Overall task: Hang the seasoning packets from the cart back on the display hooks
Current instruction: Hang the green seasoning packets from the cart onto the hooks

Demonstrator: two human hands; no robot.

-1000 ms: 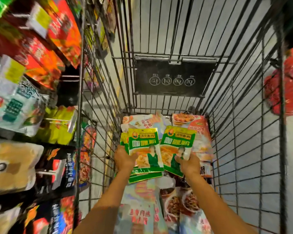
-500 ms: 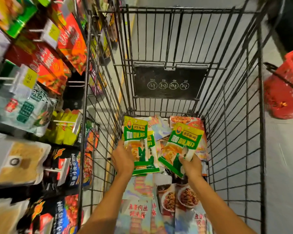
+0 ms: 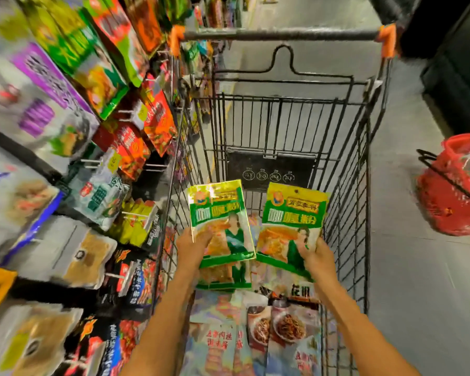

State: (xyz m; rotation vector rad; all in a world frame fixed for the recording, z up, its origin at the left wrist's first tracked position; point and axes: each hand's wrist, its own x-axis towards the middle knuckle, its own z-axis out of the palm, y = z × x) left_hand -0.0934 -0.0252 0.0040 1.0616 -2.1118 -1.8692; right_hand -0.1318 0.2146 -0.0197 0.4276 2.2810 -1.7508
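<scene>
Green packets [image 3: 219, 213] upright above left hand [image 3: 192, 251], right hand [image 3: 319, 260] grips

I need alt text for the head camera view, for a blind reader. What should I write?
A person's left hand grips a stack of green packets and the right hand grips a single green packet over a wire cart with loose packets lying in it. Hanging packets on display hooks fill the left side; a red basket sits on the floor at right.

One head-worn wide-angle view, looking forward and down, close above the left hand [image 3: 193, 251] and right hand [image 3: 319, 257], cart [image 3: 346, 213] beneath and ahead of them, display shelf [image 3: 65, 137] to their left, floor [image 3: 418, 280] to their right
</scene>
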